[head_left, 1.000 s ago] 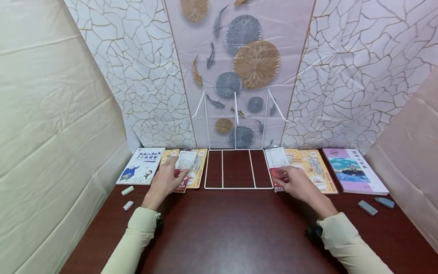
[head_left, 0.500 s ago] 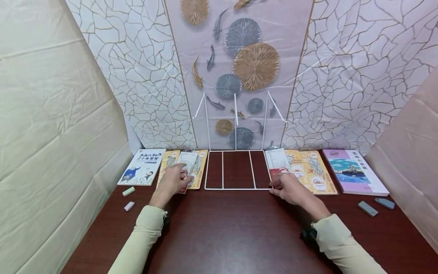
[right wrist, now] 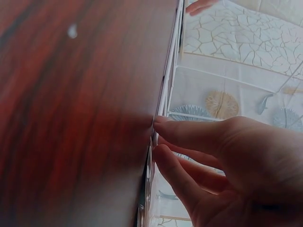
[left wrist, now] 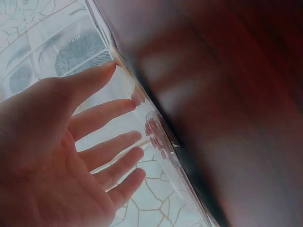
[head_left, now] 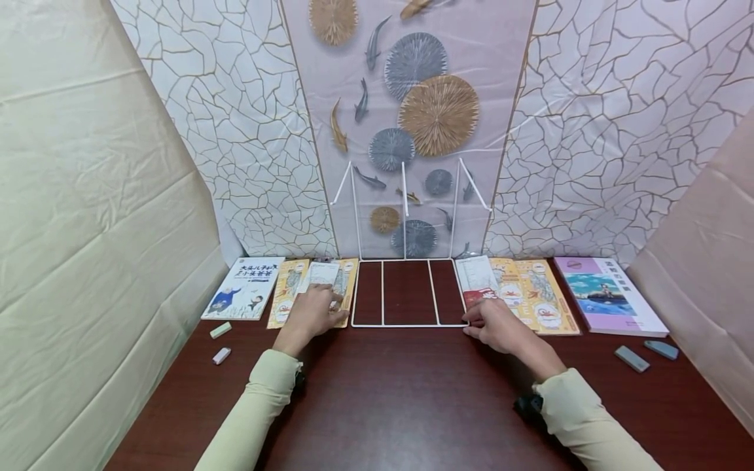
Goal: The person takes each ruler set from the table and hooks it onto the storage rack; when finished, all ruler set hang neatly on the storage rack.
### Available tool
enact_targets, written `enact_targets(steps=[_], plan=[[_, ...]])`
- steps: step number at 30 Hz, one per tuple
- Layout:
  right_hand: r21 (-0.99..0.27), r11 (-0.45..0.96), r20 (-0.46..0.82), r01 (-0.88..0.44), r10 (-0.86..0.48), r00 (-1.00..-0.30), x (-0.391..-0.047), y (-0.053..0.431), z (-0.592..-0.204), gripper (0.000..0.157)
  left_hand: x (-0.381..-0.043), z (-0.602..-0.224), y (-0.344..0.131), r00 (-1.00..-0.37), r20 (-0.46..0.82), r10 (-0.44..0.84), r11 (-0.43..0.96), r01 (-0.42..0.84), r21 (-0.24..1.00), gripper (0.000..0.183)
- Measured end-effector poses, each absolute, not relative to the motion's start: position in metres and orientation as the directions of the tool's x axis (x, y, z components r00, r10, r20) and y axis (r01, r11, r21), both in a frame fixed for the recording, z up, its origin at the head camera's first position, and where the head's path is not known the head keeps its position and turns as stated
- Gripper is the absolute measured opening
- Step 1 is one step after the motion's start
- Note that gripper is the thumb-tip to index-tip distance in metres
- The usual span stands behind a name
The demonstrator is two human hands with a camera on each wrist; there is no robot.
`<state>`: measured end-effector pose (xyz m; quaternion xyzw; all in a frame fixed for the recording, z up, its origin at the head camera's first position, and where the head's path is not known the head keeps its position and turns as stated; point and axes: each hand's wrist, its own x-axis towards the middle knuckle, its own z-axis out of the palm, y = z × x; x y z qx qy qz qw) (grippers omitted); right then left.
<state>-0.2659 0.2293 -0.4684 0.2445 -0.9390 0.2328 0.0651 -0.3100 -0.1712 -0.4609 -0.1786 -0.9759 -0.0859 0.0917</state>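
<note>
My left hand point(head_left: 315, 313) lies over the lower end of a red-and-white packet point(head_left: 324, 273) on the left yellow booklets point(head_left: 347, 282). Its fingers are spread and loosely bent in the left wrist view, with nothing pinched between them. The red part of that packet is hidden under the hand. My right hand point(head_left: 495, 322) is at the lower end of a matching packet point(head_left: 478, 278), beside the front right corner of a white wire rack point(head_left: 409, 326). In the right wrist view its thumb point(right wrist: 180, 130) and index fingertip stay apart at that edge.
A white picture book point(head_left: 244, 288) lies at far left, a pink-bordered book point(head_left: 607, 294) at far right. More yellow booklets point(head_left: 542, 297) lie right of the rack. Small erasers point(head_left: 221, 356) and grey USB-stick-like pieces point(head_left: 632, 358) sit nearer. A patterned cloth backdrop stands behind.
My left hand has slid right and nearer, over the packet's lower end. The right hand has drawn back slightly toward the packet's near edge, then stayed almost still.
</note>
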Motion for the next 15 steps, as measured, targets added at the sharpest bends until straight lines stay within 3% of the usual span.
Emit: enact_targets(steps=[10, 15], plan=[[-0.353, 0.784, 0.263, -0.511, -0.441, -0.858, -0.2649, 0.2292, -0.466, 0.016, -0.3113, -0.4624, -0.1714, -0.916, 0.202, 0.347, 0.892, 0.389, 0.23, 0.034], [-0.358, 0.785, 0.252, -0.505, -0.44, -0.862, -0.2655, 0.2291, -0.4659, 0.016, -0.3111, -0.4598, -0.1777, -0.94, 0.269, 0.21, 0.941, 0.268, 0.204, 0.038]])
